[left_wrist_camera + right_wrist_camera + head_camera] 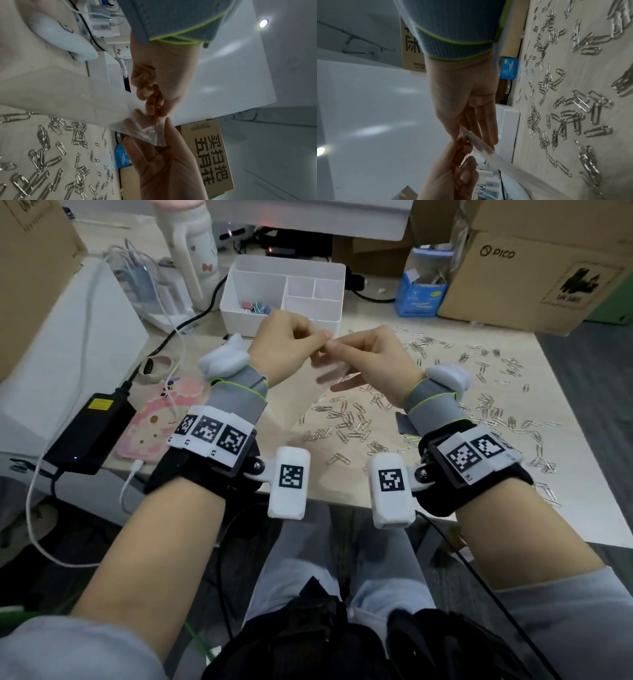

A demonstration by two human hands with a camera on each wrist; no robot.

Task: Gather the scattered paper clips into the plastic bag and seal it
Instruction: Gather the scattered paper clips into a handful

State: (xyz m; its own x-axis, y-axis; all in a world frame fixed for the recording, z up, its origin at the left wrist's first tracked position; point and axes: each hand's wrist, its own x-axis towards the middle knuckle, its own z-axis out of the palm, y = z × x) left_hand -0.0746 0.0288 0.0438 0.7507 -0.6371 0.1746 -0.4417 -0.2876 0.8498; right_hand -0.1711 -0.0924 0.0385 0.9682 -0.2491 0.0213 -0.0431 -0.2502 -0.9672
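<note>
Both hands are raised above the beige table and meet at the top edge of a clear plastic bag. My left hand pinches the edge with curled fingers, and the left wrist view shows that left hand on the bag. My right hand pinches the same edge beside it, its other fingers stretched out. In the right wrist view the right hand holds the bag edge-on. The bag hangs down and looks empty. Silver paper clips lie scattered across the table's middle and right, clips below both wrists.
A white divided organiser with coloured binder clips stands behind the hands. A blue box and a cardboard box sit at the back right. A black power adapter, cables and a pink pad lie at the left.
</note>
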